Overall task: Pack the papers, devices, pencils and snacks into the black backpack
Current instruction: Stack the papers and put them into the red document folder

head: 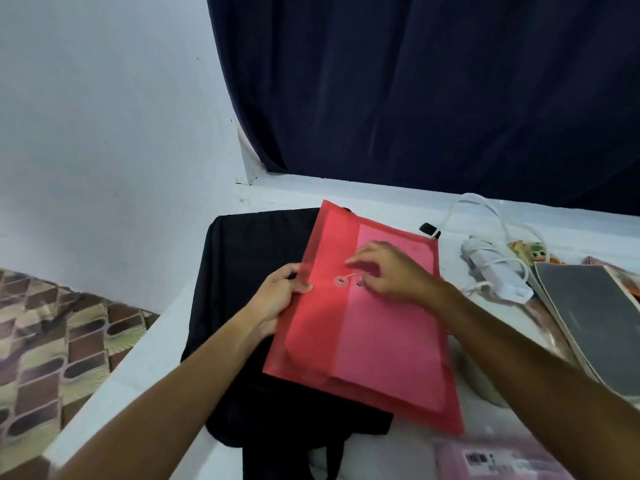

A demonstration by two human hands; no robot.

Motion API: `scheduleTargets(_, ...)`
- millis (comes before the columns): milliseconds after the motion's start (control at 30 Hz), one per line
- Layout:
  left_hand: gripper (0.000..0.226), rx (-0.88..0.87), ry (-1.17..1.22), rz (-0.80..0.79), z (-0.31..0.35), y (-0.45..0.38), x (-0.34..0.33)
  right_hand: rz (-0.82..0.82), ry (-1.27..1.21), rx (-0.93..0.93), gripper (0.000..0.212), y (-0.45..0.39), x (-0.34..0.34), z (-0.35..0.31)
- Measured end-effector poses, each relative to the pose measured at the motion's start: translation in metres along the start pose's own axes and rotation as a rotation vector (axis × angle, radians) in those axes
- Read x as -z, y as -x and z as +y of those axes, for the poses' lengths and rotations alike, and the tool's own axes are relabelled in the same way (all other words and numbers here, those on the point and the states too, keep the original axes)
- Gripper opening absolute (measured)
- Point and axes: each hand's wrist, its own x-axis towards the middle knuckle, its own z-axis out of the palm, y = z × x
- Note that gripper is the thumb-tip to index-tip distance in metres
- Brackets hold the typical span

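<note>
A red translucent document envelope (367, 327) with papers inside lies over the black backpack (239, 271), which is flat on the white table (114, 386). My left hand (277, 299) grips the envelope's left edge, thumb on top. My right hand (388, 271) hovers over the flap by the two string buttons and pinches the thin white closure string. The backpack's lower straps show near the bottom edge.
To the right lie a white power strip with cable (495, 271), a dark tablet-like device on a stack (599, 320), and a snack packet (530, 251). A pink package with a barcode (495, 459) sits at the bottom. A dark curtain hangs behind; a patterned mattress is at left.
</note>
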Motion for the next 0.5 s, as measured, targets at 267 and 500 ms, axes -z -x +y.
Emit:
scheduleTargets(267, 0.034, 0.07, 0.013, -0.095, -0.028, 0.001, 0.009, 0.035, 0.27, 0.076, 0.014, 0.003, -0.044, 0.003)
scheduleTargets(500, 0.027, 0.176, -0.05, -0.169, -0.017, -0.01, -0.001, 0.021, 0.227, 0.137, 0.011, 0.008, -0.033, 0.007)
